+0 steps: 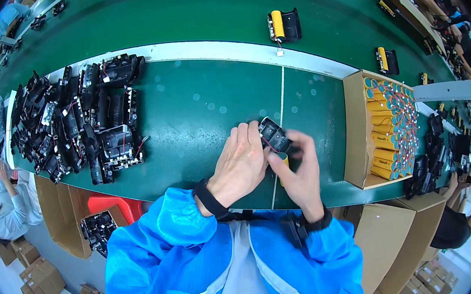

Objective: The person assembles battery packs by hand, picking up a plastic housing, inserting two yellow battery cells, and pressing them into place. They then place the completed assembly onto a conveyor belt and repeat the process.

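Over the green bench in front of me, my left hand (244, 158) closes round a black plastic housing (274, 135) with a curved, hollow inside facing up. My right hand (303, 177) is bent in from the other side, its thumb near the housing's lower edge. A yellow cylindrical battery (284, 163) shows beneath that thumb, apparently held in the right hand and partly covered by it. The right index finger is smeared by motion, and any wire between the battery and the housing is hidden by my fingers.
Black housings with circuit boards (115, 107) lie piled on the left. At the right stands a cardboard box (356, 155) of yellow batteries with wires. Beyond the white rail (200, 49), a housing with a battery (284, 26) sits on the green belt. Open cartons (382, 239) stand below the bench.
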{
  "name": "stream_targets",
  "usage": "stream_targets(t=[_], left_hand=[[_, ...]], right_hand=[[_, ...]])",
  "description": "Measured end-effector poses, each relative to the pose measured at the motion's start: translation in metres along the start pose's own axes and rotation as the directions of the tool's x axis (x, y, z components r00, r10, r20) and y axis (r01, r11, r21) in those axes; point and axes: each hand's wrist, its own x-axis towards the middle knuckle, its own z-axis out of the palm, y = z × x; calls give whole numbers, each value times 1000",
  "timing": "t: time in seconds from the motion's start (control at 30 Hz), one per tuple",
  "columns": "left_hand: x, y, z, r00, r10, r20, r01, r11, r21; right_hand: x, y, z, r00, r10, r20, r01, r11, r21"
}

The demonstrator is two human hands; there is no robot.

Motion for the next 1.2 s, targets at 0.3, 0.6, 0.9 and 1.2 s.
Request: stream_targets(t=[0.3,0.6,0.9,1.2], left_hand=[[0,10,1,998,-22,-56,26,997,79],[2,14,7,998,-16,-60,26,985,173],[0,12,-1,1000,-6,-6,7,989,145],[-10,-9,-34,995,54,85,-39,984,-172]], right_hand=[[-6,-1,-35,969,-65,236,199,773,-602],[-1,12,-20,930,-361,-73,304,863,-403],[-6,13,12,842,-533,-85,494,824,-276],[-2,7,23,842,-540,-10,503,789,-353]])
